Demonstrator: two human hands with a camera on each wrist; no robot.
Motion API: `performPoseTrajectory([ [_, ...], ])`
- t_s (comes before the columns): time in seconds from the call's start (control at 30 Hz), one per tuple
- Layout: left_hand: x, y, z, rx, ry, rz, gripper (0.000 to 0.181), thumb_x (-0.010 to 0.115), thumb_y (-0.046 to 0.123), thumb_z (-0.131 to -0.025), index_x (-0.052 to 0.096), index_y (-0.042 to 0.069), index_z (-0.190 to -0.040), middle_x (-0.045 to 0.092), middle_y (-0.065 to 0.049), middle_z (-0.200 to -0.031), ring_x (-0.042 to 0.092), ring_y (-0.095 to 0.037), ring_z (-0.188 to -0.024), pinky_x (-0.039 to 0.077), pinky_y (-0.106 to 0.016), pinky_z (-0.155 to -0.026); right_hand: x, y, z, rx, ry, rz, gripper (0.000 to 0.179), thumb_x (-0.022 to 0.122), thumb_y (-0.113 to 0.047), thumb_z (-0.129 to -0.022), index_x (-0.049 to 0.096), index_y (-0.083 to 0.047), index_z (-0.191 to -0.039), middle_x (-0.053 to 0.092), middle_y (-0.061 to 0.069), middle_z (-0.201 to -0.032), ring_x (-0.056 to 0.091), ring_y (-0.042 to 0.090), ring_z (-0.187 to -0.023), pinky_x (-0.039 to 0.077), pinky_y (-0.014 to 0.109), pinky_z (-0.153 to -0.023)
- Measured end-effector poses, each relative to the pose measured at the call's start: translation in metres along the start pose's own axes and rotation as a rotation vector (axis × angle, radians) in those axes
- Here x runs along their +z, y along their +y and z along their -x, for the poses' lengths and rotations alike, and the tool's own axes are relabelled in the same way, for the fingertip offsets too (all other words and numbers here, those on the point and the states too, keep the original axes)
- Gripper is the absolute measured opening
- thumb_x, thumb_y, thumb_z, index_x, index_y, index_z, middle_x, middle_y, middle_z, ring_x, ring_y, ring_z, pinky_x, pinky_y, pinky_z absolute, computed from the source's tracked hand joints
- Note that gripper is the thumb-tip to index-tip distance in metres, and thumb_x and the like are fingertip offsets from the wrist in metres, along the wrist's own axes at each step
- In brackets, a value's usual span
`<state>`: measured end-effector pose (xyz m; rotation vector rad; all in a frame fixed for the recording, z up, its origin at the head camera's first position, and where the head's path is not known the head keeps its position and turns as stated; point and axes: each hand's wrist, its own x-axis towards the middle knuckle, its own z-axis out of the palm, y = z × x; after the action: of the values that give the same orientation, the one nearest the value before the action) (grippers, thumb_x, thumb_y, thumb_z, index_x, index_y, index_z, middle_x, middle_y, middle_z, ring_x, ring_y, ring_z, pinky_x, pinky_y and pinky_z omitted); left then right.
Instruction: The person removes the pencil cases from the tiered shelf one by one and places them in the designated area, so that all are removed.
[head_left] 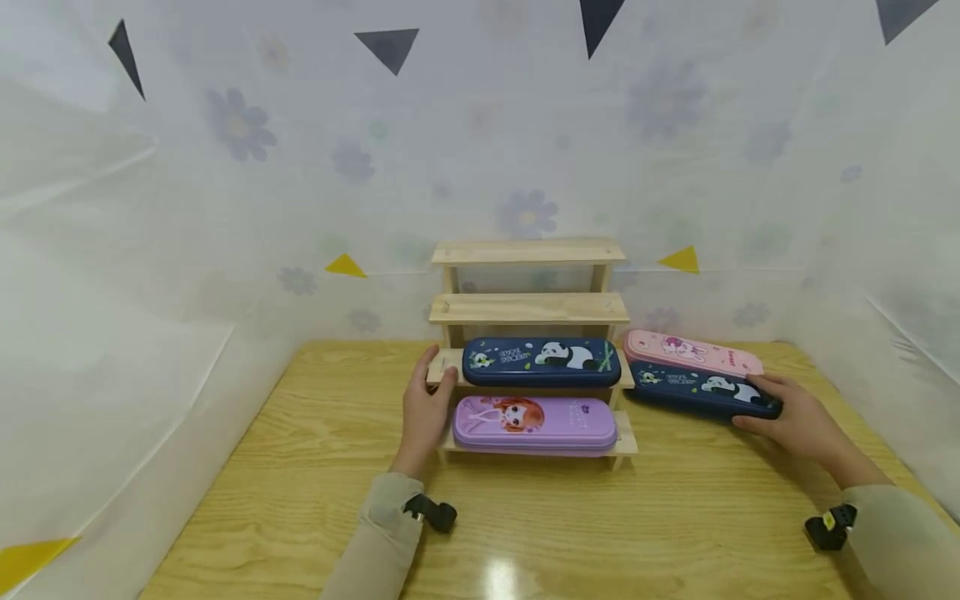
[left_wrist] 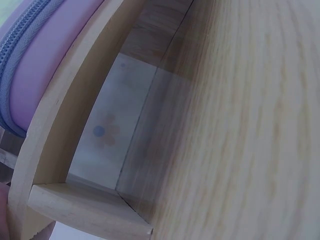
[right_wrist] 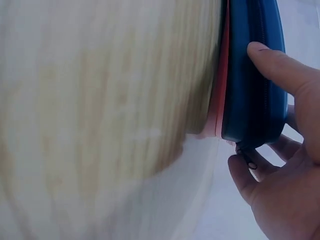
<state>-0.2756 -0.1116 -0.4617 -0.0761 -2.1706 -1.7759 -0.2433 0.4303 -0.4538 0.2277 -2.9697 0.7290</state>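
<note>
My right hand point(head_left: 798, 417) grips the right end of a dark blue pencil case with a panda print point(head_left: 678, 387). In the right wrist view the thumb point(right_wrist: 280, 65) presses its zippered side and the other fingers reach round the end, by the zipper pull point(right_wrist: 246, 155). A pink pencil case point(head_left: 693, 352) lies just behind and partly beneath it. My left hand point(head_left: 427, 408) holds the left end of a stepped wooden stand point(head_left: 528, 308). Another blue panda pencil case point(head_left: 540, 362) lies on its second step from the bottom, and a purple one with a girl print point(head_left: 536, 423) on the lowest.
The stand's upper two steps bear no cases. A wood-grain table point(head_left: 525, 517) lies beneath everything. White flower-printed sheeting point(head_left: 465, 150) with dark and yellow triangles encloses the back and sides.
</note>
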Motion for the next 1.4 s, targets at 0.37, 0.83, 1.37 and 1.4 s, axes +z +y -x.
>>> performPoseTrajectory([
  [0.37,0.001,0.002,0.0,-0.012,0.011,-0.008,0.056,0.06,0.033,-0.099,0.043,0.015,-0.15,0.049,-0.005,-0.146,0.048,-0.02,-0.13,0.039,-0.042,-0.107,0.002,0.001,-0.01,0.027,-0.009,0.045,0.099,0.079,-0.041,-0.083,0.027,0.014,-0.147,0.025,0.046,-0.14,0.024,0.066,-0.124,0.025,0.075,-0.095],
  [0.83,0.0,0.004,0.001,-0.02,0.011,-0.019,0.054,0.061,0.033,-0.099,0.045,0.02,-0.149,0.05,-0.005,-0.145,0.05,-0.02,-0.127,0.039,-0.042,-0.107,0.002,-0.011,-0.008,-0.001,0.084,0.041,0.084,0.07,-0.041,-0.092,0.033,0.012,-0.146,0.029,0.044,-0.139,0.026,0.066,-0.123,0.025,0.077,-0.093],
  [1.37,0.001,0.004,0.0,-0.02,0.008,-0.015,0.055,0.06,0.032,-0.1,0.043,0.015,-0.149,0.051,-0.007,-0.144,0.05,-0.02,-0.128,0.039,-0.042,-0.107,-0.002,-0.063,-0.006,-0.167,0.26,-0.243,0.063,0.07,-0.02,-0.094,0.043,-0.014,-0.15,0.04,0.023,-0.148,0.038,0.032,-0.134,0.037,0.006,-0.094],
  [1.4,0.001,0.003,0.0,-0.018,0.007,-0.016,0.055,0.06,0.032,-0.1,0.043,0.015,-0.149,0.051,-0.007,-0.144,0.05,-0.02,-0.127,0.039,-0.042,-0.107,-0.002,-0.066,-0.006,-0.178,0.273,-0.25,0.062,0.07,-0.019,-0.093,0.045,-0.015,-0.15,0.041,0.021,-0.147,0.039,0.023,-0.134,0.034,0.0,-0.089],
])
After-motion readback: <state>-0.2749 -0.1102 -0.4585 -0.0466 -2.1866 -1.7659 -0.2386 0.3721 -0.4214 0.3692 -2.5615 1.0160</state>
